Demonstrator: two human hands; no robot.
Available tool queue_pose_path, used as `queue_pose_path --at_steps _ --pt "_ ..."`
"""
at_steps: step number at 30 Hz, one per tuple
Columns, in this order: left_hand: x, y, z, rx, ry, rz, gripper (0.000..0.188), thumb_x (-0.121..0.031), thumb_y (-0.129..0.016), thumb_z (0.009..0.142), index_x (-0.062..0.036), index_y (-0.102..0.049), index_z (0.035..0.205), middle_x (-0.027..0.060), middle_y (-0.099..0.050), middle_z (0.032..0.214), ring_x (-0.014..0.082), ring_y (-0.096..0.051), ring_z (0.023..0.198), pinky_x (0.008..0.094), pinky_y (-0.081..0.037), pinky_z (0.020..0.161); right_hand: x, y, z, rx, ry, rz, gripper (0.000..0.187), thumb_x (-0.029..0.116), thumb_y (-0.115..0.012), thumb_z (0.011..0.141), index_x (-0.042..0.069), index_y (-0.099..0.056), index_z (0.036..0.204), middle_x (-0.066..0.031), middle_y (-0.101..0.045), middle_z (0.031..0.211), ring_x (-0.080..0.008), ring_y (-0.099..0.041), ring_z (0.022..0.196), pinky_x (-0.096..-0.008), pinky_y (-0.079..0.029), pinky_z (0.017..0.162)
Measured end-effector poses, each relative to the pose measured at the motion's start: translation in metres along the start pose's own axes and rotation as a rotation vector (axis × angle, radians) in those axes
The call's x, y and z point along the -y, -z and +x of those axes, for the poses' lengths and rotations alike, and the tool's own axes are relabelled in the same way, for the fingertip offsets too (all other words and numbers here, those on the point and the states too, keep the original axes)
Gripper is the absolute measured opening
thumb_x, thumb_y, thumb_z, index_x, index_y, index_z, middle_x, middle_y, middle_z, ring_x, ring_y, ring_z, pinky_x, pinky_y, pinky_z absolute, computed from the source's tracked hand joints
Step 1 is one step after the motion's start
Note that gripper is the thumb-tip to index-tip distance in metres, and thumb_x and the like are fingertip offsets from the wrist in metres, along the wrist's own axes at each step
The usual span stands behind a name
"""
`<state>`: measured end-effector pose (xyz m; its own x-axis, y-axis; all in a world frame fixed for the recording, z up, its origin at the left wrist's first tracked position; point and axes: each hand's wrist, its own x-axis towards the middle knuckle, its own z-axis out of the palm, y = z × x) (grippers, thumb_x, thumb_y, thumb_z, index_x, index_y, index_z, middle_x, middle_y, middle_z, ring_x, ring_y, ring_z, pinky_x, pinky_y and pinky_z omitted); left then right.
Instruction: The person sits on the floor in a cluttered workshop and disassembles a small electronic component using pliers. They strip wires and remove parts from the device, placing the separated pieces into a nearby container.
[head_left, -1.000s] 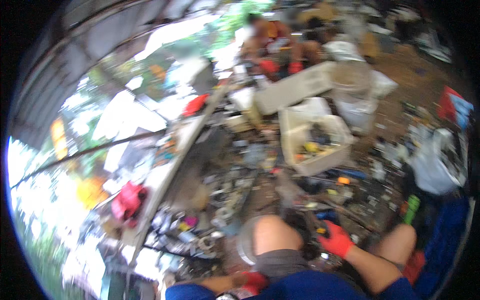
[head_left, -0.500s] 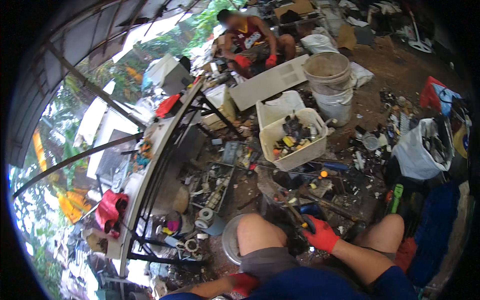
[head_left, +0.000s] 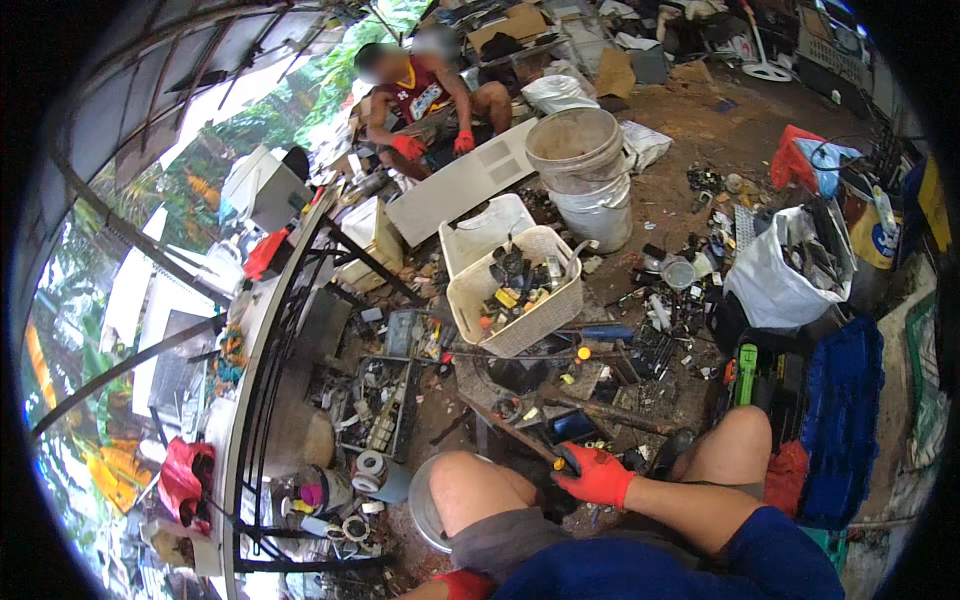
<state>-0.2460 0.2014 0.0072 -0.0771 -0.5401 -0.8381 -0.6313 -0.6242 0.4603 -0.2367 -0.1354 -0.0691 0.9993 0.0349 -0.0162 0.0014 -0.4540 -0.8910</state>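
My right hand [head_left: 597, 476], in a red glove, is closed round the dark grip of a long, narrow, brownish bar-like tool [head_left: 508, 427]; a yellow bit shows at the grip. The tool slants up and left from my fist, over the littered ground between my knees. Its exact kind I cannot make out. Just beyond that hand lies a dark, flat, screen-like piece [head_left: 573, 427]. My left hand [head_left: 465, 584], also red-gloved, is low beside my left thigh, partly cut off by the lower edge; its fingers are hidden. A round metal basin [head_left: 424, 508] stands by my left knee.
Ahead stands a cream basket [head_left: 530, 318] of small parts, with a tall bucket [head_left: 575, 150] behind. A metal-framed table [head_left: 262, 375] runs along the left. At right are a white sack [head_left: 785, 270] and a blue case lid [head_left: 845, 420]. A co-worker in red gloves sits beyond [head_left: 425, 100].
The view has swung right, so the surroundings have shifted left in the picture. The tool in my right hand now lies flatter and shows more of its length. My left hand stays low.
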Motion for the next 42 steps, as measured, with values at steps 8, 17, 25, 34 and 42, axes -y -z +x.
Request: queue_pose_path --at_steps 8,17,25,34,42 --pt "0.000 0.003 0.000 0.017 -0.002 0.014 0.046 -0.045 -0.058 0.087 -0.0109 -0.063 0.118 0.0195 -0.064 0.114 0.0352 -0.061 0.106 0.0477 -0.048 0.089 0.001 0.003 0.001 0.018 -0.002 0.042 0.065 0.039 -0.066 0.086 -0.001 -0.050 0.135 -0.0251 -0.063 0.121 -0.0400 -0.062 0.110 -0.0442 -0.049 0.096" --pt "0.000 0.001 0.004 0.007 -0.032 0.026 0.045 -0.043 -0.059 0.087 -0.0100 -0.064 0.116 0.0193 -0.065 0.111 0.0343 -0.062 0.104 0.0467 -0.050 0.087 -0.010 -0.002 0.000 -0.027 0.045 -0.008 0.065 0.038 -0.066 0.086 0.001 -0.050 0.136 -0.0241 -0.062 0.123 -0.0394 -0.061 0.112 -0.0436 -0.049 0.096" --pt "0.001 -0.015 0.001 -0.045 -0.077 0.008 0.043 -0.042 -0.060 0.086 -0.0091 -0.064 0.114 0.0191 -0.066 0.109 0.0335 -0.063 0.102 0.0459 -0.051 0.085 -0.001 0.002 0.004 0.042 0.002 0.069 0.057 0.037 -0.069 0.084 0.004 -0.055 0.129 -0.0234 -0.066 0.114 -0.0402 -0.063 0.108 -0.0449 -0.051 0.092" --pt "-0.004 -0.013 -0.002 -0.049 -0.136 0.023 0.042 -0.040 -0.061 0.086 -0.0081 -0.065 0.112 0.0189 -0.067 0.106 0.0326 -0.064 0.099 0.0449 -0.052 0.083 -0.019 -0.011 0.007 -0.055 0.014 0.067 0.059 0.034 -0.069 0.087 0.007 -0.051 0.137 -0.0261 -0.063 0.118 -0.0420 -0.060 0.112 -0.0474 -0.048 0.094" --pt "-0.014 0.003 0.009 0.060 -0.002 0.150 0.038 -0.040 -0.061 0.081 -0.0045 -0.073 0.089 0.0188 -0.071 0.091 0.0348 -0.069 0.087 0.0468 -0.055 0.076 -0.007 -0.002 0.002 0.088 0.031 0.083 0.065 0.034 -0.064 0.091 0.000 -0.043 0.142 -0.0277 -0.059 0.126 -0.0421 -0.058 0.116 -0.0448 -0.047 0.099"
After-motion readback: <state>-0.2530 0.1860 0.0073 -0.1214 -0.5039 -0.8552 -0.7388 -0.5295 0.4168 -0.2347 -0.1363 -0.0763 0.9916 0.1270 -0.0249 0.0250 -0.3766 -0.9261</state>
